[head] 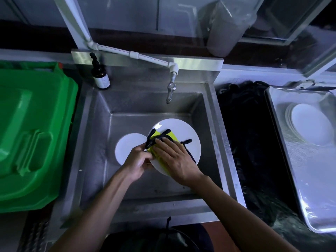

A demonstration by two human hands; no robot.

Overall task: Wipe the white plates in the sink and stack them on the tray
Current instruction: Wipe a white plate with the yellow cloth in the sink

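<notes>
Two hands over the sink (94, 142): left hand (137, 161) grips a white plate's (189, 135) rim; right hand (174, 159), fingers flat, presses a yellow cloth (163, 137) onto it.

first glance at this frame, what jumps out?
The big white plate in the middle of the steel sink: the left hand grips its near-left rim while the right hand presses a yellow-green cloth with black trim flat on it. A smaller white plate lies just left of it on the sink floor. The bright green bin fills the left edge, and stacked plates sit on the metal tray at far right.
</notes>
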